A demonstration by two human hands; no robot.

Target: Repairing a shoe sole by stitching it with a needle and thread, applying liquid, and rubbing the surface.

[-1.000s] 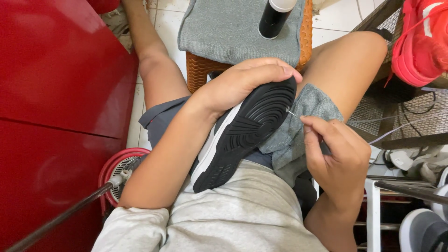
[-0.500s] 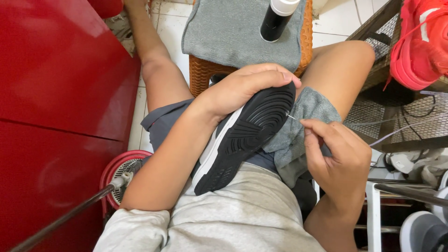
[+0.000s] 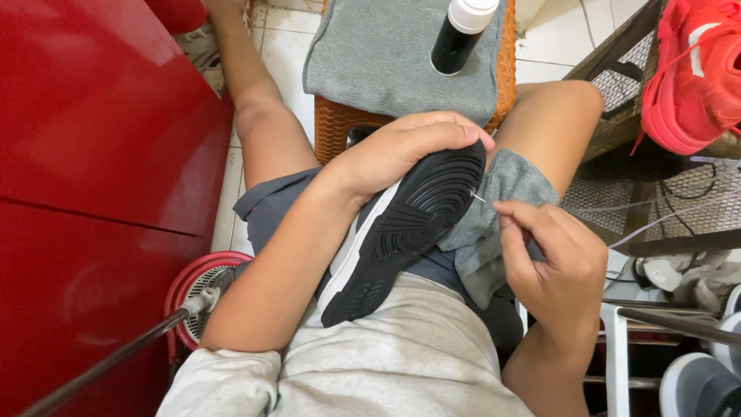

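Observation:
A black-soled shoe (image 3: 405,228) with a white side lies sole-up across my lap. My left hand (image 3: 405,147) wraps over its toe end and holds it steady. My right hand (image 3: 552,259) sits just right of the sole, fingers pinched on a thin needle (image 3: 479,196) whose tip meets the sole's edge. A pale thread (image 3: 656,224) trails off to the right from that hand. A grey cloth (image 3: 494,224) lies on my right thigh under the shoe and hand.
A wicker stool (image 3: 340,123) covered with a grey cloth stands ahead, bearing a black bottle (image 3: 461,35) with a white cap. A red cabinet (image 3: 93,170) fills the left. A red shoe (image 3: 691,77) rests on a wire rack (image 3: 656,193) at right. A red fan (image 3: 201,289) is by my left elbow.
The view has shifted slightly; my right hand has edged a little nearer the sole with the needle. The left hand keeps its hold on the shoe.

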